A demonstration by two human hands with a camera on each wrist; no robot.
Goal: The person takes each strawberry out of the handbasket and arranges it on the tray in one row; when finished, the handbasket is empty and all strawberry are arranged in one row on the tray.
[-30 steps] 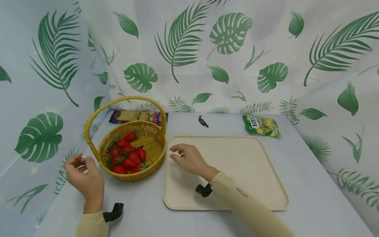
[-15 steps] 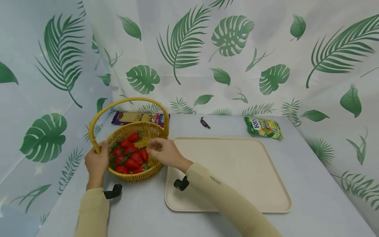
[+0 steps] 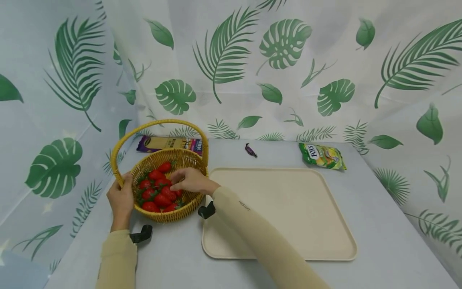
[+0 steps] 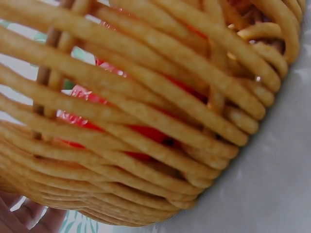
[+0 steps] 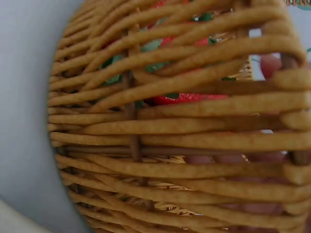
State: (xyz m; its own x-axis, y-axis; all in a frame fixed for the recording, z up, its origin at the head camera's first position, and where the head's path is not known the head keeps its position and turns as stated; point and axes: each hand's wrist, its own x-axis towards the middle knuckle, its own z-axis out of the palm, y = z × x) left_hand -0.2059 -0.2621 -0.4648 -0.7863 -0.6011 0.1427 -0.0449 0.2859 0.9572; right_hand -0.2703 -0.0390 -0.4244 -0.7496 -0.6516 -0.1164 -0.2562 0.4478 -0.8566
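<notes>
In the head view a yellow wicker basket with a tall hoop handle stands at the left, holding several red strawberries. My left hand grips its left rim at the foot of the handle. My right hand reaches over the right rim, thumb and fingers apart, fingertips right at the strawberries. The left wrist view is mostly woven basket wall, with fingers at the lower left. Through the weave in the right wrist view show a strawberry and parts of my right hand.
A beige tray lies right of the basket, under my right forearm. Behind are a purple-and-tan snack packet, a small dark wrapped candy and a green FOX'S candy bag. Leaf-printed curtain surrounds the table.
My left hand has come from beside the basket to grip its rim by the handle. My right hand has moved left from above the tray into the basket, over the strawberries.
</notes>
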